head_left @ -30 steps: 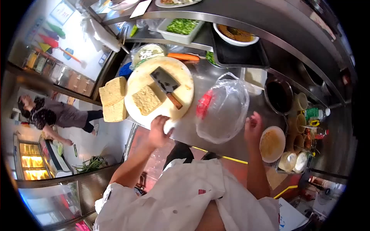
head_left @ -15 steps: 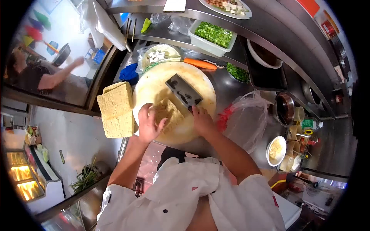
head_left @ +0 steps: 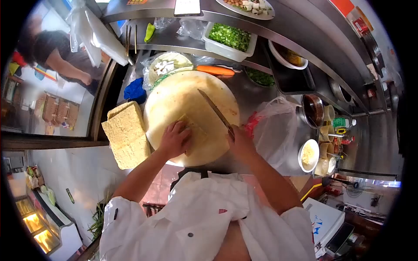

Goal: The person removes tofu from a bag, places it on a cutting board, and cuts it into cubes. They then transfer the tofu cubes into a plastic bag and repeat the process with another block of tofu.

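Observation:
A round pale chopping board (head_left: 174, 100) lies in front of me. In my right hand (head_left: 240, 141) is a cleaver (head_left: 215, 109), gripped by its handle, the blade turned edge-down over the right side of the board. My left hand (head_left: 175, 140) presses with bent fingers on a yellow spongy slab (head_left: 196, 128), perhaps tofu, at the board's near part. Much of that slab is under the hand. More yellow spongy slabs (head_left: 126, 138) are stacked just left of the board, overlapping each other.
Behind the board are a carrot (head_left: 215, 70), a bagged bowl of white pieces (head_left: 167, 65) and a blue cloth (head_left: 134, 90). A tub of chopped green onion (head_left: 230, 38) stands on the shelf. To the right are a plastic bag (head_left: 276, 128) and a white bowl (head_left: 308, 155). Beyond the window is another person (head_left: 65, 56).
The cleaver has turned from lying flat-side up to edge-down. My left hand has come down onto the slab, with fingers bent over it. The view has shifted slightly.

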Available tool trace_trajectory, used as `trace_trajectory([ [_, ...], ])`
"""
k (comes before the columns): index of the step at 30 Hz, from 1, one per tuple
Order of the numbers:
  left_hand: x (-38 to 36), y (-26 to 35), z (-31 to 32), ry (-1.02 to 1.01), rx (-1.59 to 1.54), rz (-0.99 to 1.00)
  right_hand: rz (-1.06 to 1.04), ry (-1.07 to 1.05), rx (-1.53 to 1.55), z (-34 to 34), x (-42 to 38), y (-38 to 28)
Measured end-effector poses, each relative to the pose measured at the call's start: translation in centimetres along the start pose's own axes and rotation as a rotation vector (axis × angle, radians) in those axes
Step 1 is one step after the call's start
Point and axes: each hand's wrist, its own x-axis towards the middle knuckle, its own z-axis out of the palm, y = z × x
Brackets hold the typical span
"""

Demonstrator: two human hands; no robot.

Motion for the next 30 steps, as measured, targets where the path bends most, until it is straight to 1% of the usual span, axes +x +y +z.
trace_trajectory([
  [1, -0.1, -0.1, 0.2, -0.001, -0.037, -0.017, -0.056, 0.071, 0.175, -0.3, -1.2, -0.2],
  [2, -0.3, -0.3, 0.3, -0.003, -0.036, -0.019, -0.056, 0.069, 0.177, -0.6, -2.3, -0.5],
  [4, 0.0, -0.6, 0.1, -0.017, -0.038, 0.019, -0.014, 0.050, 0.368, -1.5, -3.9, -2.0],
  [5, 0.2, -0.8, 0.0, -0.023, -0.036, 0.022, -0.012, 0.052, 0.375, -1.5, -4.2, -2.5],
  [7, 0.6, -0.8, -0.3, -0.091, 0.027, 0.047, 0.001, -0.037, 0.307, -1.3, -4.9, -3.7],
  [8, 0.8, -0.8, -0.3, -0.095, 0.023, 0.046, 0.006, -0.040, 0.307, -1.2, -5.0, -4.4],
  [10, 0.9, -1.1, -0.3, -0.126, 0.051, 0.017, -0.014, -0.070, 0.213, -0.9, -5.0, -5.8],
  [14, 1.1, -1.8, 0.1, -0.104, 0.054, 0.095, -0.027, -0.116, 0.148, 0.1, -4.8, -6.6],
  [16, 1.1, -1.4, -0.3, -0.165, 0.024, 0.017, -0.073, -0.098, 0.102, 0.5, -5.3, -6.6],
  [17, 1.1, -1.4, -0.1, -0.168, 0.016, 0.022, -0.064, -0.097, 0.100, 0.7, -5.5, -6.4],
  [19, 1.1, -1.5, 0.0, -0.110, 0.019, 0.054, -0.095, -0.055, 0.092, 1.0, -5.6, -6.1],
  [23, 0.7, -1.5, -0.6, -0.064, -0.036, 0.057, -0.086, -0.017, 0.053, 0.9, -5.7, -6.0],
  [25, 0.1, -1.6, -1.9, -0.068, -0.067, -0.046, -0.175, 0.118, 0.013, 0.6, -5.6, -5.7],
  [26, -0.5, -1.8, -2.2, -0.065, -0.059, -0.039, -0.178, 0.128, 0.016, 0.4, -5.5, -5.7],
  [28, -0.6, -1.9, -3.5, 0.190, -0.055, -0.156, -0.212, 0.230, -0.118, -0.4, -5.1, -5.6],
  [29, -0.2, -1.9, -3.9, 0.197, -0.044, -0.149, -0.219, 0.242, -0.114, -1.0, -4.6, -5.6],
  [30, 1.0, -0.5, -5.5, 0.240, -0.019, -0.141, -0.267, 0.288, -0.155, -1.8, -4.1, -5.7],
])
